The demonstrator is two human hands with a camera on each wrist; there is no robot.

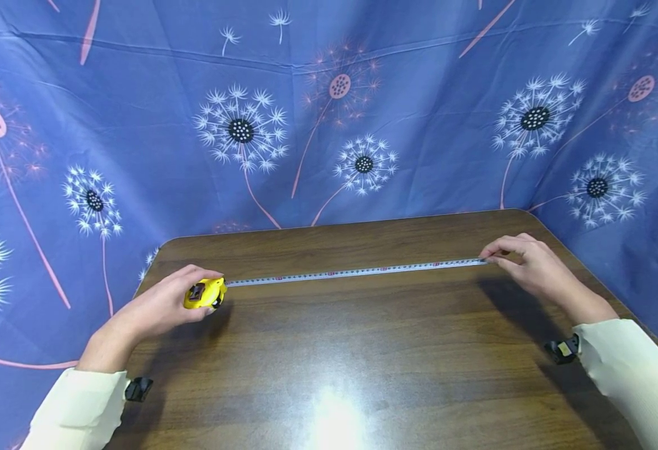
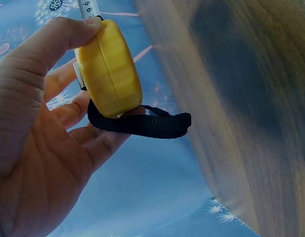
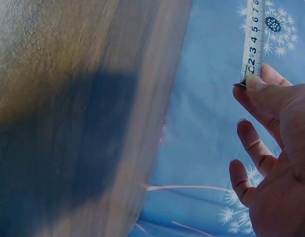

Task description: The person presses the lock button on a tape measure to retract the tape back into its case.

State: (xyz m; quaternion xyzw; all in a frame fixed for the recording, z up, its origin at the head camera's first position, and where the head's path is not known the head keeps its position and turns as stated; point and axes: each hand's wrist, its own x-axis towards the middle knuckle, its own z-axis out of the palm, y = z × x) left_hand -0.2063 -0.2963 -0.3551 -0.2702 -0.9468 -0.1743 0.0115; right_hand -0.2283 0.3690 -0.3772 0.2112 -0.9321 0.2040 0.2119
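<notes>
A yellow tape measure [image 1: 206, 294] is gripped by my left hand [image 1: 165, 300] over the left part of the table. In the left wrist view its yellow case [image 2: 110, 69] shows edge-on, thumb on top, with a black wrist strap [image 2: 142, 123] hanging from it. The white blade [image 1: 357, 271] stretches out straight to the right above the tabletop. At its far end my right hand [image 1: 537, 269] pinches the tip between thumb and forefinger. Low numbers and the metal end hook [image 3: 240, 84] show in the right wrist view, where the other fingers are loosely bent.
A brown wooden table [image 1: 284, 350] with rounded back corners lies under both hands, with a bright glare spot near its front. A blue cloth [image 1: 430, 125] printed with dandelions hangs behind it and at both sides. Shadows of the hands fall on the wood.
</notes>
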